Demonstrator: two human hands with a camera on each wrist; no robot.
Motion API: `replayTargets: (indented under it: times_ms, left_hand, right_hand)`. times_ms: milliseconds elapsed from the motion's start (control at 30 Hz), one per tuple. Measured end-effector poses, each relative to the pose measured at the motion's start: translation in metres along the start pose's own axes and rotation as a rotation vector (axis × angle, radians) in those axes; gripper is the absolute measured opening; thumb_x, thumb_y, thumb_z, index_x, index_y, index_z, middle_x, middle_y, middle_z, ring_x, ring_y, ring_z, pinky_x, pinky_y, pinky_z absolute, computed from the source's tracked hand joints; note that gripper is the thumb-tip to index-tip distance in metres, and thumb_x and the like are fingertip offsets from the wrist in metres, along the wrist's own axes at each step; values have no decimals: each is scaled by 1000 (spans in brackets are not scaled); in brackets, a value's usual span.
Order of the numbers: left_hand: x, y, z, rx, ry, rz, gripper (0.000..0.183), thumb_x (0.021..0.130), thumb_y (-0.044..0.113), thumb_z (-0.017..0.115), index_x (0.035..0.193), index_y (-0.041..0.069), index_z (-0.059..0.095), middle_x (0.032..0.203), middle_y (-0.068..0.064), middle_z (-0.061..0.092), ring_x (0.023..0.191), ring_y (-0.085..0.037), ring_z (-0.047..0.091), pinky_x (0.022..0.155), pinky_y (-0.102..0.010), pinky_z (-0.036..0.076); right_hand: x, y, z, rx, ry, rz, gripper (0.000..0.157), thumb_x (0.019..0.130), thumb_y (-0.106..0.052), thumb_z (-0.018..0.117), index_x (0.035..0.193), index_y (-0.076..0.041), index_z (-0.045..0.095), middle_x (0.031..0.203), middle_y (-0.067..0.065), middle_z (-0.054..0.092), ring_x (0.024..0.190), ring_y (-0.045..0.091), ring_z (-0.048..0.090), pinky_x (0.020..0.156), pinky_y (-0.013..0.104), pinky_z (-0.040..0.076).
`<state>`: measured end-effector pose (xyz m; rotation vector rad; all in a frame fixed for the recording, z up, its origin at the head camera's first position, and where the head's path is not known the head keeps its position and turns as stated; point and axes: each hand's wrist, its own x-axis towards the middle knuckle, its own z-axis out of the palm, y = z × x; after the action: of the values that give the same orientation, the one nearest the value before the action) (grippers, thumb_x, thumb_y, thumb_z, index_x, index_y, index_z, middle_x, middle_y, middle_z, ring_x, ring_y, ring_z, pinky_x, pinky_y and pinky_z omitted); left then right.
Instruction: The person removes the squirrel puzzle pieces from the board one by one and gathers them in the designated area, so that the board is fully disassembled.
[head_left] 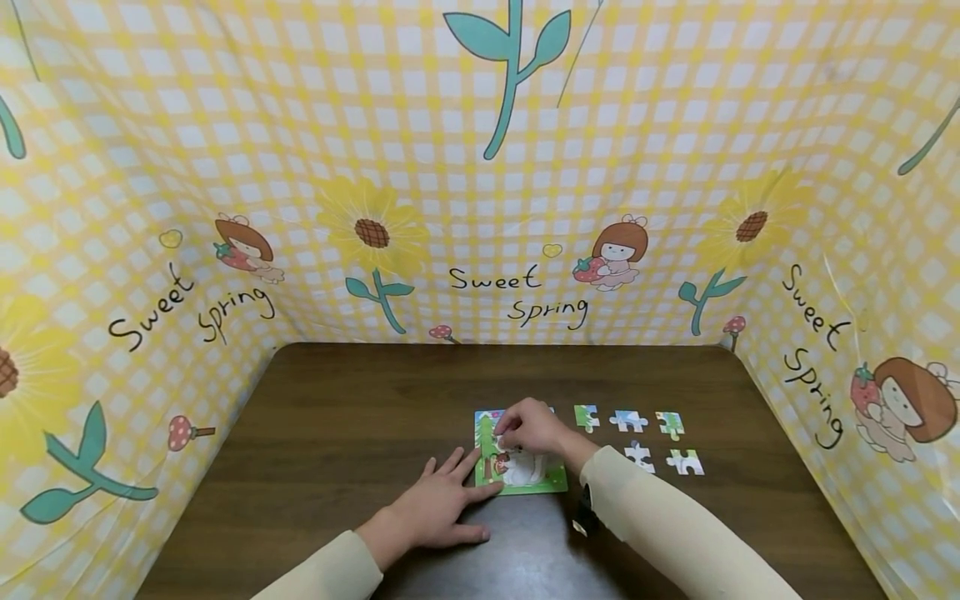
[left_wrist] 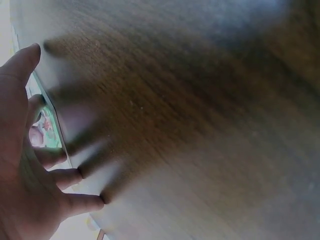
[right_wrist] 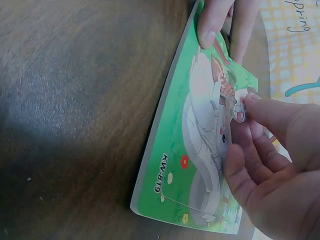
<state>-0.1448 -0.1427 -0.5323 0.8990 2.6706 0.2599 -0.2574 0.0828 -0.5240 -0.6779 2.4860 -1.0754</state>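
A jigsaw puzzle board [head_left: 525, 489] with a green border and a picture of a white animal lies on the table. My left hand [head_left: 431, 507] rests flat with fingers spread, its index fingertip on the board's lower left corner. In the left wrist view, the fingertips of this hand [left_wrist: 30, 170] reach down to the tabletop along the board's edge. My right hand [head_left: 534, 427] is over the upper part of the board. Its fingers pinch a small puzzle piece [right_wrist: 239, 110] just above the picture, as the right wrist view shows. The palm side hides part of the board.
Several loose puzzle pieces, one blue and white [head_left: 628, 420], one mostly white [head_left: 686, 462], lie right of the board in two rows. The brown wooden table [head_left: 360, 408] is walled on three sides by yellow checked cloth [head_left: 480, 200]. A dark object is strapped under my right wrist.
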Motion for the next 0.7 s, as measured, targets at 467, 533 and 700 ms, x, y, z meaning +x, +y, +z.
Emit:
replayTargets:
  times_ms: [467, 533, 700]
  left_hand:
    - [0, 1, 0, -8, 7, 0, 67, 95, 72, 53, 156, 47, 39, 171, -17, 19, 153, -47, 23, 106, -77, 33]
    - [0, 1, 1, -6, 8, -2, 67, 95, 72, 53, 156, 47, 39, 171, -16, 18, 154, -47, 23, 106, -76, 33]
    - [0, 0, 2, 2, 5, -11, 66, 95, 71, 53, 155, 49, 38, 171, -14, 17, 154, -46, 22, 107, -76, 33]
  right_hand:
    - [-3, -3, -2, -30, -1, 17, 4, 91, -14, 79, 93, -11, 81, 79, -5, 74, 67, 9, 64, 61, 26, 53]
    - [-3, -3, -3, -27, -1, 27, 5, 91, -14, 79, 93, -11, 81, 79, -5, 73, 68, 10, 65, 61, 27, 53]
    - [-3, -4, -6, 8, 0, 29, 6, 94, -13, 75, 95, -10, 81, 80, -3, 74, 70, 17, 69, 60, 28, 54]
